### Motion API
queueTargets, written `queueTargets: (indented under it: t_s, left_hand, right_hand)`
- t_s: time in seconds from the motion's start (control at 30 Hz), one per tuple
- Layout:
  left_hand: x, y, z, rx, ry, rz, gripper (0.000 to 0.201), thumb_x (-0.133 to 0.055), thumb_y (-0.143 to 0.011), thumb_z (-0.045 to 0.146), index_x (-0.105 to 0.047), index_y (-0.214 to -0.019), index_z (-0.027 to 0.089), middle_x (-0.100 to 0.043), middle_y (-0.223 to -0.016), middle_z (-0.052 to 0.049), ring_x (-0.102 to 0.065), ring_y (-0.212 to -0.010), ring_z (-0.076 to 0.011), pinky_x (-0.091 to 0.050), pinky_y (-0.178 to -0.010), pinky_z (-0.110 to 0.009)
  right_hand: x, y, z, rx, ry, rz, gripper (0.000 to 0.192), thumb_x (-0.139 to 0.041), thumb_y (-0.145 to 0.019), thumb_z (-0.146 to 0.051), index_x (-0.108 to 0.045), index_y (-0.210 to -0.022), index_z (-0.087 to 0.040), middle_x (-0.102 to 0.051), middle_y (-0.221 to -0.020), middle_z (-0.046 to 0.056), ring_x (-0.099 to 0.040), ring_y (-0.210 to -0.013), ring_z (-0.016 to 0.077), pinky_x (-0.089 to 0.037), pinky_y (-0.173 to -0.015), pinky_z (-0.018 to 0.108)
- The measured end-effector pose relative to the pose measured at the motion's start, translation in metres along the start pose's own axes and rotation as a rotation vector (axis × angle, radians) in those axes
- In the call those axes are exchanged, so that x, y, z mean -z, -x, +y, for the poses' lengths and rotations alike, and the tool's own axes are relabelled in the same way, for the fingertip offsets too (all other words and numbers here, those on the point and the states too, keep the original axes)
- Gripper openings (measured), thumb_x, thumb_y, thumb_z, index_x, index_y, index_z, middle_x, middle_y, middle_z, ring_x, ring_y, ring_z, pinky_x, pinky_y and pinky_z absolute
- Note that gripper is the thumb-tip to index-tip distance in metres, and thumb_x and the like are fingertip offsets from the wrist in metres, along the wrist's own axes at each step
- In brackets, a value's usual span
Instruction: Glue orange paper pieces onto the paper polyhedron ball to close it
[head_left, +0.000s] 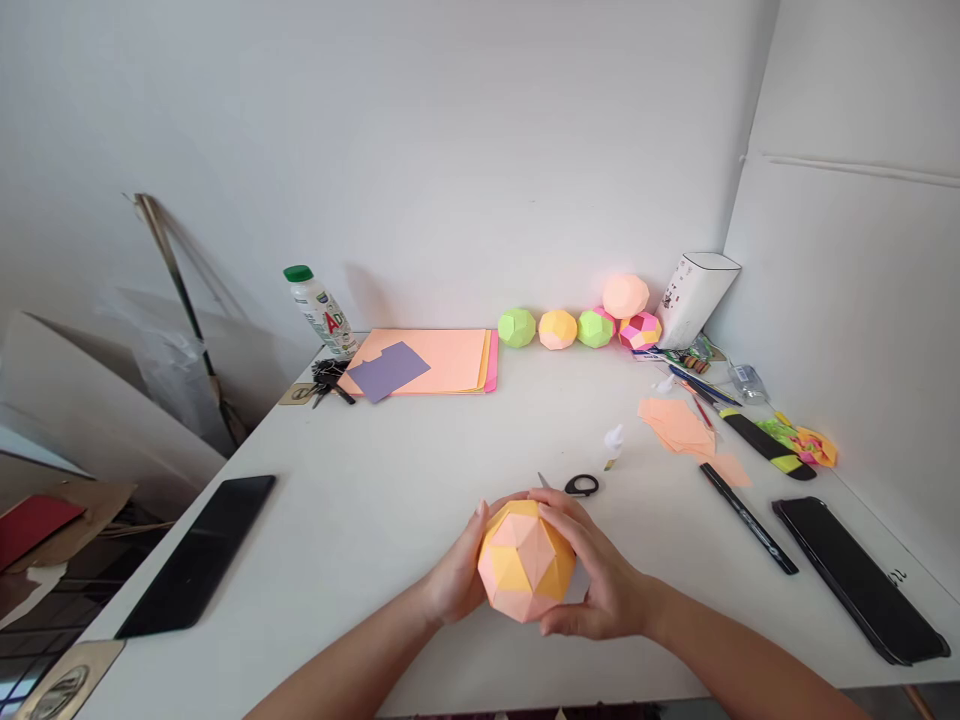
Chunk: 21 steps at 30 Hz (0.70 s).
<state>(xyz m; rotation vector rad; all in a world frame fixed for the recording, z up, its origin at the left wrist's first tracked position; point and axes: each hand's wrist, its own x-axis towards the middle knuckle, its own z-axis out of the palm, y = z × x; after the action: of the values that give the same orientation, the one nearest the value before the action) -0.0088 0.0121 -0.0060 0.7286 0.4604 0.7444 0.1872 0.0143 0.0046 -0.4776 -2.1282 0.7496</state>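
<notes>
A faceted paper ball (523,562) in peach and yellow-orange is held between my two hands near the table's front. My left hand (459,575) wraps its left side, with the thumb at the upper left and some fingers hidden behind it. On the right, my right hand (606,572) grips it with fingers over the top and the thumb low at the front. Just beyond the ball lie scissors (582,486) with black handles, partly hidden by my right hand. A small white glue bottle (613,447) stands past them.
Several paper balls (558,330) line the wall. Coloured sheets (442,358) with a purple piece (391,371) lie back left, beside a bottle (322,312) and keys (330,376). To the right are peach scraps (677,428), a marker (748,518), a cutter (765,440) and a black phone case (859,575). A dark tablet (199,555) lies left.
</notes>
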Motion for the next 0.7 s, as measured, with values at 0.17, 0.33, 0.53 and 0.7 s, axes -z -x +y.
queueTargets:
  t_s: [0.17,0.33,0.53,0.7]
  left_hand:
    - [-0.0029,0.0022,0.0015,-0.056,-0.031,-0.039,0.065,-0.047,-0.086,0.066,-0.051,-0.131,0.02,-0.054,-0.132,-0.017,-0.055,-0.114,-0.0343,-0.045,-0.091,-0.046]
    - [-0.0043,0.0016,0.0019,-0.022,-0.039,-0.009,0.065,-0.046,-0.085,0.068,-0.054,-0.126,0.017,-0.059,-0.123,-0.017,-0.059,-0.109,-0.0334,-0.046,-0.087,-0.043]
    - [-0.0035,0.001,0.0012,-0.037,-0.044,0.006,0.061,-0.047,-0.087,0.066,-0.055,-0.123,0.017,-0.059,-0.122,-0.017,-0.058,-0.109,-0.0327,-0.045,-0.087,-0.042]
    - [-0.0028,0.001,0.0014,-0.045,-0.077,0.023,0.055,-0.048,-0.088,0.06,-0.055,-0.122,0.016,-0.059,-0.121,-0.016,-0.06,-0.102,-0.0294,-0.046,-0.085,-0.04]
  right_hand:
    - [0.0011,-0.001,-0.0012,0.026,0.053,-0.01,0.074,-0.051,-0.088,-0.058,-0.016,-0.146,-0.026,-0.031,-0.14,0.017,-0.037,-0.132,0.0306,-0.04,-0.103,0.05]
    - [0.0028,0.0006,-0.002,0.034,0.103,-0.039,0.075,-0.052,-0.088,-0.057,-0.016,-0.146,-0.025,-0.027,-0.143,0.018,-0.035,-0.134,0.0309,-0.04,-0.104,0.049]
    - [0.0023,0.0006,-0.0016,0.033,0.11,-0.041,0.074,-0.056,-0.086,-0.055,-0.02,-0.144,-0.025,-0.029,-0.142,0.018,-0.038,-0.132,0.0316,-0.043,-0.101,0.049]
    - [0.0012,0.0013,-0.0003,0.046,0.126,-0.045,0.073,-0.054,-0.087,-0.057,-0.021,-0.143,-0.024,-0.031,-0.141,0.018,-0.037,-0.132,0.0316,-0.042,-0.102,0.049]
